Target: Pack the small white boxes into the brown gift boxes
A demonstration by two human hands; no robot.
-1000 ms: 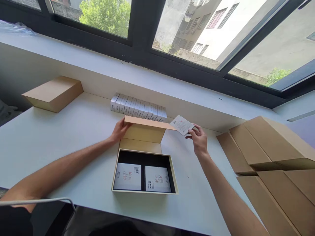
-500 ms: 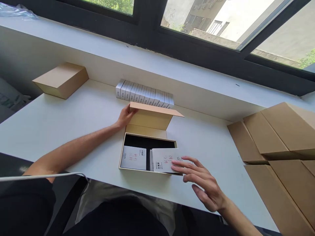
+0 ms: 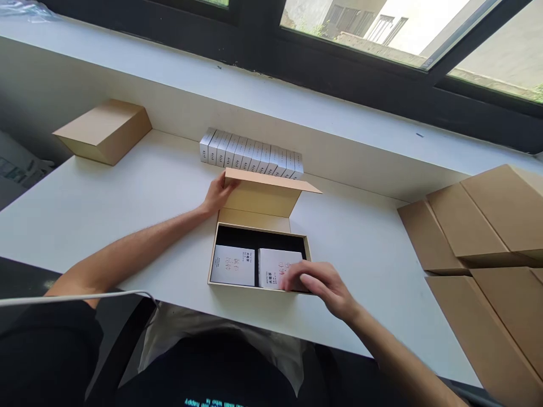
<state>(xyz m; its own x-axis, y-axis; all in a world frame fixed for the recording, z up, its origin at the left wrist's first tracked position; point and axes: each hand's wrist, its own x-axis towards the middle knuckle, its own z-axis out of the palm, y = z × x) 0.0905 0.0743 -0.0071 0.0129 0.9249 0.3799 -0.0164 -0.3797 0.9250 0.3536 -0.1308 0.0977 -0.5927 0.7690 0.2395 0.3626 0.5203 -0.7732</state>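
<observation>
Open box (image 3: 241, 286): we see smooth, matt paperboard, its lid (image 3: 271, 180) uncoated-looking, its lining (image 3: 263, 236) dark and dull. Inner cartons (image 3: 232, 267): smooth, printed white card. Upright cartons (image 3: 253, 155): similar white card, crisp-edged. Stacked boxes (image 3: 475, 220): plain brown board, matt. Tabletop (image 3: 348, 237): smooth, with a soft sheen. We also note glossy, crumpled clear plastic film (image 3: 27, 10), glass window panes (image 3: 365, 31) and dark, matt cloth in the sleeve (image 3: 51, 345).

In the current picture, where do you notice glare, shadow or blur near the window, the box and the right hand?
Head view: glare washes out the scene behind the window; a soft shadow lies on the table before the open box; the right hand looks slightly blurred at its fingers.
</observation>
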